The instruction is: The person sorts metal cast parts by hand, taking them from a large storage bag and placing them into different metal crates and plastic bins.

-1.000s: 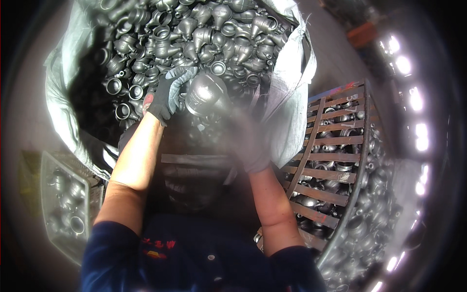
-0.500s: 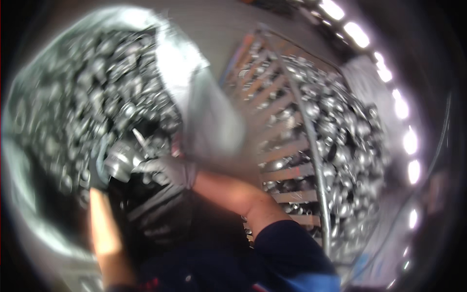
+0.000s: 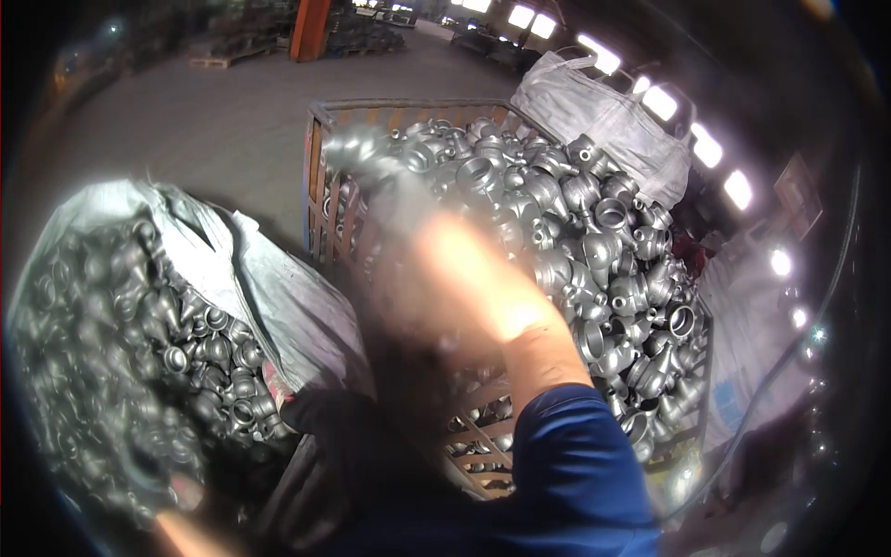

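My right hand [image 3: 401,197], in a grey glove and smeared by motion, reaches over the near-left part of a metal crate. At its fingertips a blurred silvery metal casting [image 3: 357,148] moves with it and looks held, though the fingers do not show clearly. My left hand [image 3: 139,469], dark-gloved and blurred, is low at the left inside a big white bulk bag [image 3: 297,311]. Its fingers cannot be made out, nor whether it holds anything. Around it lie many grey metal castings [image 3: 218,351], rounded with open necks. Similar castings [image 3: 594,255] fill the crate.
The crate's slatted rusty side [image 3: 320,200] and top rail stand between bag and castings. Behind it sits another white bulk bag [image 3: 603,116], with a further pale bag [image 3: 756,325] at the right. An orange post [image 3: 311,30] and pallet [image 3: 223,58] stand far off on the grey floor.
My right hand has left the bag and swung right and up over the crate with a casting. My left hand appears lower in the bag. The view has turned toward the crate.
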### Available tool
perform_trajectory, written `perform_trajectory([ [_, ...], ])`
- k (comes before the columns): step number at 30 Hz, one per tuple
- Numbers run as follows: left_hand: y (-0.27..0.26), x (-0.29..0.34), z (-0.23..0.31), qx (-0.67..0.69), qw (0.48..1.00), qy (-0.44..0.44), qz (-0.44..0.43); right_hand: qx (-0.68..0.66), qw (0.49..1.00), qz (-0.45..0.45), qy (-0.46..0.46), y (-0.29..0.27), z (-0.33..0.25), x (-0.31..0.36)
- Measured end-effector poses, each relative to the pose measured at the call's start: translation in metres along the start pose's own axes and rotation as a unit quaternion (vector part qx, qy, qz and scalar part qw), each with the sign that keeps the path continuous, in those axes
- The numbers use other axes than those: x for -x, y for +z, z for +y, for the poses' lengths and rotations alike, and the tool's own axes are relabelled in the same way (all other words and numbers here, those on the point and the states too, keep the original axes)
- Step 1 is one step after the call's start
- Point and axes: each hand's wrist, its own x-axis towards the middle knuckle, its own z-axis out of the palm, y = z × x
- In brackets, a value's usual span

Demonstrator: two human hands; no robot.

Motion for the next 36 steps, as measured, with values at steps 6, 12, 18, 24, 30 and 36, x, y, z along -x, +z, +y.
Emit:
perform_trajectory([
  [6, -0.083, 0.035, 0.045, 0.085, 0.988, -0.074, 0.103, -0.19, 0.974, 0.123, -0.015, -0.134, -0.093, -0.07],
  [12, -0.177, 0.127, -0.014, -0.4, 0.905, -0.017, 0.142, -0.098, 0.993, 0.063, -0.019, -0.142, -0.11, -0.125],
  [18, -0.281, 0.197, -0.102, -0.685, 0.72, -0.032, 0.107, 0.011, 0.972, -0.183, 0.144, 0.064, -0.01, -0.027],
  [24, -0.224, 0.155, -0.125, -0.252, 0.918, -0.173, 0.254, 0.211, 0.897, -0.298, 0.251, 0.193, 0.103, 0.147],
  [30, -0.224, 0.05, -0.039, -0.553, 0.825, 0.109, 0.051, 0.158, 0.832, -0.362, 0.39, 0.246, 0.137, 0.224],
  [36, -0.143, -0.036, 0.007, -0.533, 0.827, -0.14, -0.109, 0.194, 0.816, -0.398, 0.371, 0.274, 0.148, 0.222],
])
